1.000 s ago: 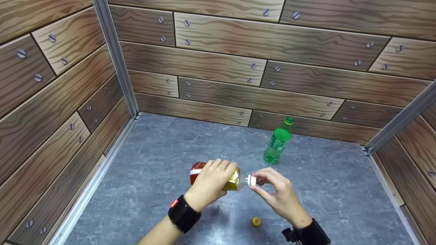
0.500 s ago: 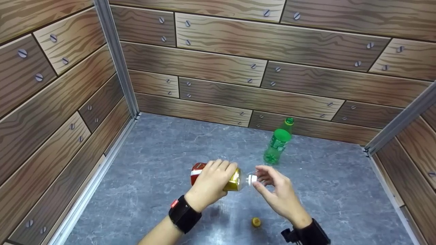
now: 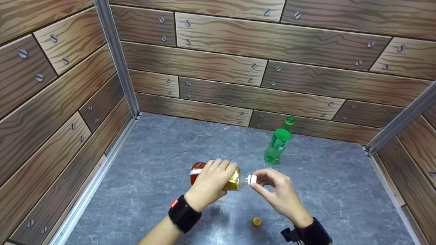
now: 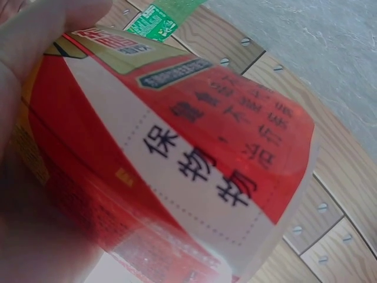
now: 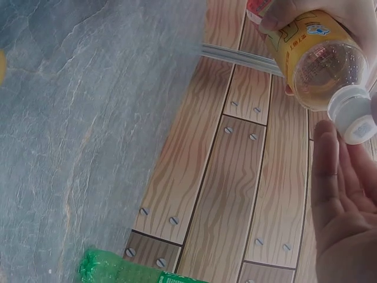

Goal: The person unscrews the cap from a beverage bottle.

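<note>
My left hand (image 3: 213, 183) wraps round a clear plastic drink bottle (image 3: 233, 182) with a red and yellow label. It lies on its side in that grip, neck to the right. Red label (image 4: 235, 130) with a white band fills much of the left wrist view. A white screw cap (image 3: 252, 179) sits on the bottle's neck. Thumb and fingers of my right hand (image 3: 279, 194) pinch this cap, which shows its flat top in the right wrist view. Part of the bottle is hidden behind the left hand.
Farther back, a green plastic bottle (image 3: 277, 146) stands upright near the rear wall (image 3: 204, 105). A small yellow cap (image 3: 256, 222) lies on the grey surface (image 3: 163, 143), between my forearms. Wood-patterned panels with metal edge strips (image 3: 117, 58) enclose the left, back and right.
The right fingers spread away from the white cap half a second ago and have closed round it again. The left hand and bottle have stayed in place.
</note>
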The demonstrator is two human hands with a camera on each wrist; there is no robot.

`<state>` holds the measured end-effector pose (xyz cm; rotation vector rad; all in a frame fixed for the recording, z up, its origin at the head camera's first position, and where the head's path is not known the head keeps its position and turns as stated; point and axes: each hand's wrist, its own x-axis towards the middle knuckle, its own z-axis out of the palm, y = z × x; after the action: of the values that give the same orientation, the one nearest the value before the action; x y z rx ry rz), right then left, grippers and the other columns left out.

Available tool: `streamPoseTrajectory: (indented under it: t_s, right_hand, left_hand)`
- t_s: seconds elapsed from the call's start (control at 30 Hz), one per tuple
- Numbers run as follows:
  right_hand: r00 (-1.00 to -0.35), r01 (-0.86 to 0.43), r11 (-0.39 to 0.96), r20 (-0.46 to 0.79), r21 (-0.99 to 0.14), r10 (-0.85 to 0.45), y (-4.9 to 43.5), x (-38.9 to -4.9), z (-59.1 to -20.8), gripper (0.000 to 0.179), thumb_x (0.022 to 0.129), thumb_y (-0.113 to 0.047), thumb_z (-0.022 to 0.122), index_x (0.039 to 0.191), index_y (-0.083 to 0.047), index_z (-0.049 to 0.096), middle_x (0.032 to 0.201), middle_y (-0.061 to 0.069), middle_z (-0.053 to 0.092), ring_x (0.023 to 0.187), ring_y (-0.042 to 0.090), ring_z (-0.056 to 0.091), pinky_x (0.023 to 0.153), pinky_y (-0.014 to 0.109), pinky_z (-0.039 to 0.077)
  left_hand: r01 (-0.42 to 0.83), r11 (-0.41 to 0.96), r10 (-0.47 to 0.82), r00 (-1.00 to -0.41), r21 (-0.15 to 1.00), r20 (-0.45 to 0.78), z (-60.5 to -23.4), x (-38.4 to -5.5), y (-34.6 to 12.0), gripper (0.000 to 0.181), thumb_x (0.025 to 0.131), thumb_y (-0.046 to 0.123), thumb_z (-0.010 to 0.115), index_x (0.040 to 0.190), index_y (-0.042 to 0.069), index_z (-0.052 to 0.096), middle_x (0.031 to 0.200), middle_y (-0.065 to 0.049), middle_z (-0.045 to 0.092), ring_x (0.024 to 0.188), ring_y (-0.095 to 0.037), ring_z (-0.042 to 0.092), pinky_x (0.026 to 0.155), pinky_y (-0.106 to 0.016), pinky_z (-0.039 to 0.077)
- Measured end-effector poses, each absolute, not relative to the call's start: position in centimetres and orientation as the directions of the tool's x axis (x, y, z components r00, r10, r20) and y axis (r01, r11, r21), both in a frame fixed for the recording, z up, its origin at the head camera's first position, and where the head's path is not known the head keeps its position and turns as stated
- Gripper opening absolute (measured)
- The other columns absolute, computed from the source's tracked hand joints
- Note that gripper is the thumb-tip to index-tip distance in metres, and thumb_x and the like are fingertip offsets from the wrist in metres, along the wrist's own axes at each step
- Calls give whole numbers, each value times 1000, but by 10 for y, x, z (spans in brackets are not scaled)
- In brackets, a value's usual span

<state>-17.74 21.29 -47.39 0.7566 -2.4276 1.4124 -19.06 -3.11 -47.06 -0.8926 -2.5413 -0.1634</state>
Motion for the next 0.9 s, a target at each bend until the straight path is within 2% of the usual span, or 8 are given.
streamPoseTrajectory:
  t_s: [0.17, 0.3, 0.4, 0.53, 0.7, 0.9]
  right_hand:
    - [-784, -618, 363, 509, -698, -355, 215, -179, -476, 29, 88, -11, 83, 113, -19, 73, 103, -5, 72, 86, 11, 71, 76, 27, 64]
    - [-769, -637, 358, 529, -682, -359, 216, -180, -476, 31, 86, -10, 84, 115, -18, 73, 106, -5, 72, 88, 12, 72, 78, 27, 64]
    - [-789, -612, 368, 512, -700, -339, 216, -179, -475, 38, 83, -10, 87, 118, -15, 72, 109, -3, 73, 90, 12, 72, 80, 28, 64]
    - [-855, -516, 408, 429, -753, -290, 215, -179, -474, 43, 84, -13, 87, 123, -11, 70, 114, 1, 73, 93, 12, 73, 82, 27, 64]
    - [-920, -390, 468, 311, -793, -241, 213, -178, -473, 27, 92, -19, 80, 116, -9, 73, 101, -1, 76, 83, 11, 73, 75, 26, 63]
    - [-936, -347, 459, 267, -818, -231, 210, -176, -471, 9, 98, -22, 74, 101, -14, 76, 84, -3, 76, 68, 11, 72, 64, 29, 63]
  left_hand:
    - [615, 787, 566, -693, -43, 446, -471, -191, -31, 82, 64, 28, 100, 134, 12, 61, 120, -3, 71, 109, -21, 67, 93, -34, 57]
    - [616, 787, 567, -695, -40, 443, -471, -191, -31, 82, 64, 29, 100, 134, 13, 60, 120, -3, 71, 109, -21, 67, 93, -34, 57]
    - [618, 786, 564, -698, -27, 441, -471, -190, -31, 82, 64, 30, 100, 134, 13, 60, 120, -3, 71, 109, -21, 67, 92, -34, 57]
    - [619, 785, 562, -698, -20, 443, -471, -190, -30, 82, 64, 29, 100, 134, 13, 60, 119, -3, 71, 108, -21, 67, 92, -34, 57]
    - [622, 783, 563, -693, -20, 450, -472, -189, -30, 82, 64, 28, 100, 133, 12, 61, 118, -3, 71, 107, -20, 67, 92, -34, 57]
    - [621, 783, 563, -685, -33, 462, -472, -188, -30, 81, 63, 28, 100, 133, 12, 62, 117, -2, 72, 106, -20, 67, 91, -33, 57]
